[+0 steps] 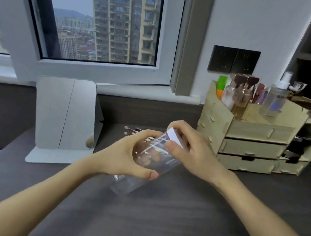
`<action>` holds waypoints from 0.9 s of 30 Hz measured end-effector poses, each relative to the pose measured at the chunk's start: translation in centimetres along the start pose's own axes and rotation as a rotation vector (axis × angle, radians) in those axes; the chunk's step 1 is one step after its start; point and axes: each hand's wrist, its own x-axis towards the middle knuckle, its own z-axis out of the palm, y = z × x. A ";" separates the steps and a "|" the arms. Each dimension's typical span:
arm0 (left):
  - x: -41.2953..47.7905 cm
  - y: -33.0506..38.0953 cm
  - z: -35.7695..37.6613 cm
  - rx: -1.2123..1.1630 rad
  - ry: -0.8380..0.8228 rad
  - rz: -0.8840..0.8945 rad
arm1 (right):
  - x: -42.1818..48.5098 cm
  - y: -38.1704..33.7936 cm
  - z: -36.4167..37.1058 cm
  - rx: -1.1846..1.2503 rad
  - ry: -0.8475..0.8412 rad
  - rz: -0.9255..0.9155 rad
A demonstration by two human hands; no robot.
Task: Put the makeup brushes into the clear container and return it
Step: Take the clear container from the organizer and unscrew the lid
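Dark grey matte desk (pixel 155 228) by a window, soft smooth-looking top. Clear container (pixel 150 161) held above it mid-frame, tilted: long axis runs from near-left base up to far-right mouth, white lid (pixel 175 137) still on at the far-right end. Left hand (pixel 124 159) wrapped around the transparent plastic body, thumb on the near side, fingers over the far side, clamped on it. Right hand (pixel 192 151) closed on the lid, fingers curled over the rim, thumb pressing just below it, looks like unscrewing, judged from the grip only. Container is cylindrical, glossy with reflections; cannot tell if anything is inside. Makeup brushes (pixel 134 132) lie on the desk just beyond the left hand, far side, thin handles with small pale tips, partly hidden by the fingers. Left hand is nearer to them; right hand is busy on the lid. Next move likely needs the lid off and the mouth turned toward the brushes. Folding mirror (pixel 64 117), grey, flat, stands at far left. Pale wooden organizer (pixel 252 135) with drawers and bottles on top sits far right, probably where the container goes back.
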 end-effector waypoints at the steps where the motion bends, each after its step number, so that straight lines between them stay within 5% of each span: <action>1: -0.5 -0.4 0.0 -0.093 -0.058 -0.045 | -0.2 0.1 0.0 0.064 -0.114 -0.002; 4: -1.6 -1.2 0.0 -0.034 -0.020 -0.101 | -0.7 0.7 0.1 0.147 -0.342 0.098; 8: -2.1 -1.8 0.3 0.318 0.018 -0.124 | -0.9 1.5 0.2 0.048 -0.407 0.193; 11: -2.6 -2.2 0.3 0.226 -0.007 -0.144 | -1.1 1.6 -0.9 0.131 -0.409 0.120; 14: -3.8 -3.4 -0.6 -0.044 0.112 -0.155 | -1.7 2.8 -2.2 0.217 -0.212 0.173; 19: -5.7 -5.3 -2.7 -0.255 0.520 -0.126 | -4.7 7.1 -0.1 -0.637 -0.453 0.411; 24: -6.8 -6.9 -3.0 -0.224 0.695 -0.152 | -4.8 8.8 1.7 -0.801 -0.597 0.447; 27: -7.0 -7.8 -2.9 -0.194 0.775 -0.158 | -3.2 8.2 3.3 -0.816 -0.393 0.314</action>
